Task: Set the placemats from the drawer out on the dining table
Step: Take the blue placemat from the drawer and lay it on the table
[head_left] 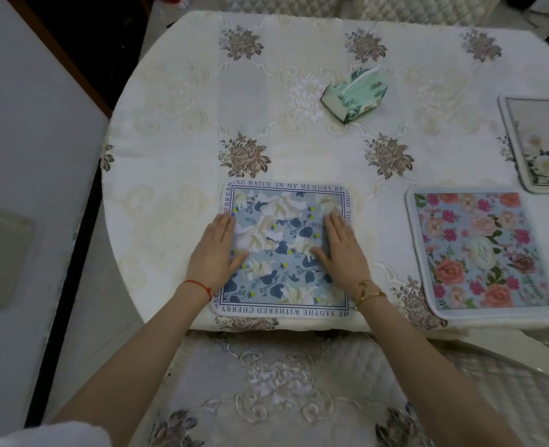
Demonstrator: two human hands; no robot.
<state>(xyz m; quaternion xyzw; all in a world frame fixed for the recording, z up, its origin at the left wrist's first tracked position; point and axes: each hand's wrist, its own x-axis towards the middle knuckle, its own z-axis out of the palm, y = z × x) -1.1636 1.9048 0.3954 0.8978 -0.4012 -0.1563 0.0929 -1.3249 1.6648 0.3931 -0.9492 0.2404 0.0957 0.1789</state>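
Three placemats lie on the dining table [176,101]. Nearest the person, at the table's near edge, sits the blue placemat [283,250], square, with a leaf-and-flower print and a border of printed words; its near edge runs just inside the table's near edge. Both hands rest flat on it, fingers straight and close together, palms down. The left hand [216,250] presses along the mat's left side, partly over its left border, with a red string at the wrist. The right hand [341,250] presses on the mat's right part, with a gold bracelet at the wrist. Neither hand pinches or curls round anything.

To the right along the same near edge, apart from the blue one, lies the pink rose placemat [479,253], flat, its near right corner close to the table's edge. Beyond it, at the right edge of the table and cut off by the view, is the pale floral placemat [544,143].

Near the middle of the table stands a green tissue pack [354,95], with a white tissue showing at its top slit. A cream embroidered tablecloth [299,150] covers the table. A padded chair seat [276,382] sits below the near edge, between the forearms.
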